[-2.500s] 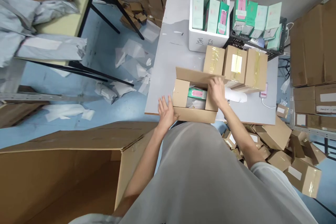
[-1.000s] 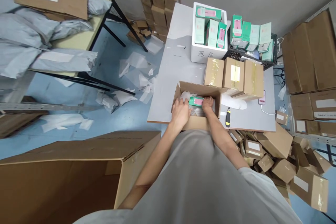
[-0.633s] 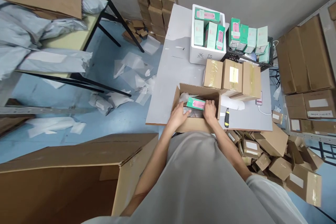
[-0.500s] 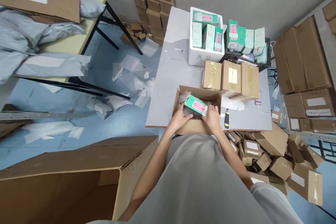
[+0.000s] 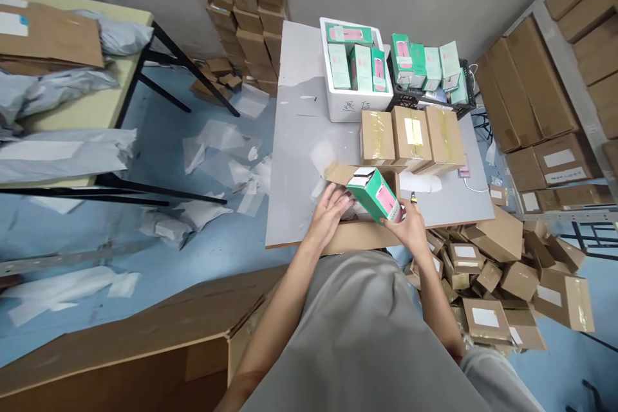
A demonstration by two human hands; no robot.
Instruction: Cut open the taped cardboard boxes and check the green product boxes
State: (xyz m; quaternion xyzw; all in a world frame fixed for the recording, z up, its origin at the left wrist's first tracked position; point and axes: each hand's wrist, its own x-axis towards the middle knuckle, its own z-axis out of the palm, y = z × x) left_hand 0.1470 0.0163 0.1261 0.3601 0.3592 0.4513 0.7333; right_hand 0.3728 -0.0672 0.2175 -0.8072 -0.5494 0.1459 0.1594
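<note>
My right hand [image 5: 410, 230] is closed on a green product box [image 5: 375, 194] with a pink picture, holding it tilted above an open cardboard carton [image 5: 360, 235] at the near edge of the grey table [image 5: 299, 161]. My left hand [image 5: 332, 209] reaches into the carton with its fingers spread over the white wrapping inside, beside the green box. Most of the carton's inside is hidden by the box and my hands.
Three taped cartons [image 5: 410, 138] stand behind the open one. A white foam box [image 5: 355, 100] and a black crate [image 5: 425, 93] hold more green boxes. A utility knife [image 5: 413, 196] lies right of the carton. Small cartons [image 5: 487, 270] litter the floor at right, a large carton [image 5: 120, 347] stands at left.
The green box has come up out of the carton, lifted and tilted in my right hand. My left hand let go of it and stays in the carton. The view shifted right.
</note>
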